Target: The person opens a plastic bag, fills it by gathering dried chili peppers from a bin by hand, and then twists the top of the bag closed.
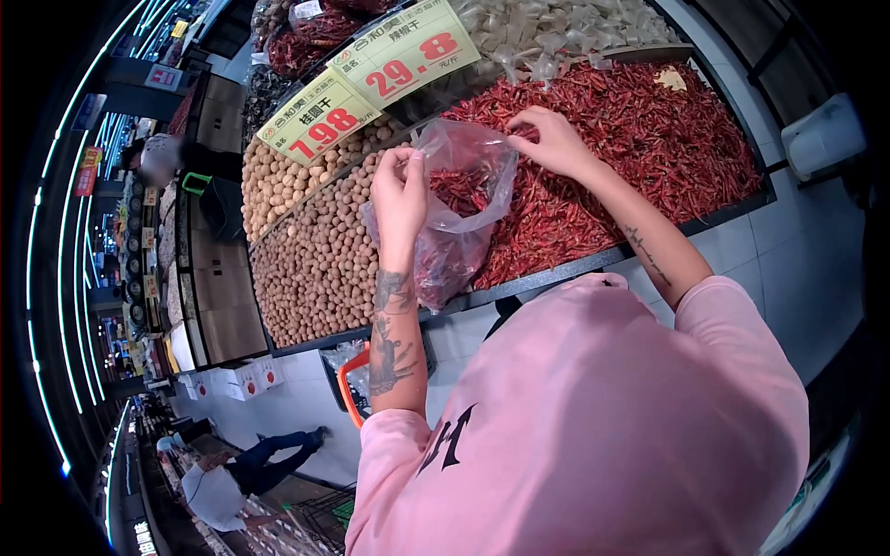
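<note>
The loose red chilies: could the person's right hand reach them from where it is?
Probably yes: the right hand is above the loose red chilies with nothing visibly in between, though it may first have to leave the plastic bag at its fingertips.

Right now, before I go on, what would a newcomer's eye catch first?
Probably the bright red dried chilies, heaped across the upper right. Next, the clear plastic bag with red contents, between the left hand and right hand. To its upper left, yellow price signs show 29.8 and 7.98 in red.
</note>
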`<state>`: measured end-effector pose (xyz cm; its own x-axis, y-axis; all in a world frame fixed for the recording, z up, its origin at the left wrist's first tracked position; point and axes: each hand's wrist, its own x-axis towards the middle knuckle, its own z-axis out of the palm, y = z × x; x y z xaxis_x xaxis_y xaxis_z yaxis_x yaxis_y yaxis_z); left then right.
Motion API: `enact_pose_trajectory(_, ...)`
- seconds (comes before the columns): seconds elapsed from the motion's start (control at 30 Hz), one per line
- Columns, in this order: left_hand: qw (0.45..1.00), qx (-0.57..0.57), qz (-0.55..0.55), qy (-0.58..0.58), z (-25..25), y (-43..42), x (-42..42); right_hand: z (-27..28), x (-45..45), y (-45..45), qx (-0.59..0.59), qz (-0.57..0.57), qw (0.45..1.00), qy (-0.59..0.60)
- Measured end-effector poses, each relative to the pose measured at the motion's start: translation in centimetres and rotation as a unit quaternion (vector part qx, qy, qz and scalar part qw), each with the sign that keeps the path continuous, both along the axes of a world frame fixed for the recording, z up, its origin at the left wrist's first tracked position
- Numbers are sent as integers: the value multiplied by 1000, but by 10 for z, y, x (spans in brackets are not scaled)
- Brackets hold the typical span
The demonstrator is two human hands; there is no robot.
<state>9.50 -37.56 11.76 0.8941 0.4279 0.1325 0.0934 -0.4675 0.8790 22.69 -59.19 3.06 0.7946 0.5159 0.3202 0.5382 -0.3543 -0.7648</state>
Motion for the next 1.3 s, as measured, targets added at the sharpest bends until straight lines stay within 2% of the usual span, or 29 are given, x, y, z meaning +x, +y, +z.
enact_pose_trajectory(0.13,999,-47,2,-13,-9,2,0,-55,8,-80,-76,-184,980,-26)
enact_pose_trajectory(0.27,998,-53,3,-13,-12,2,6,-72,44,-115,-160,-255,950,-80)
enact_pose_trajectory(0.37,999,-47,-3,3,-4,-2,9,-91,76,-115,-173,-266,945,-82)
enact_pose_trajectory(0.43,999,-43,-5,-4,-5,-3,8,-93,88,-111,-276,-226,932,-59)
enact_pose_trajectory(0.47,999,-41,-7,-7,-6,-2,8,-94,91,-109,-275,-225,933,-61)
enact_pose_trajectory(0.53,999,-44,0,-1,-12,3,6,-98,95,-105,-306,-205,929,25)
enact_pose_trajectory(0.7,999,-46,-2,-27,-18,6,-2,-96,91,-106,-270,-201,937,93)
enact_pose_trajectory(0.87,999,-49,6,-21,-13,5,-6,-87,91,-110,-241,-192,948,80)
enact_pose_trajectory(0.93,997,-71,4,-22,-12,3,-7,-67,89,-107,-221,-259,939,55)
enact_pose_trajectory(1.0,997,-71,6,-16,-8,-1,-10,-52,86,-105,-171,-268,947,43)
enact_pose_trajectory(1.07,997,-70,7,-19,-7,0,-10,-61,95,-105,-95,-252,962,35)
enact_pose_trajectory(1.2,996,-91,0,-24,-8,3,-11,-57,102,-103,-51,-219,974,26)
enact_pose_trajectory(1.3,994,-104,-4,-25,-12,5,-12,-43,99,-97,-34,-247,967,48)
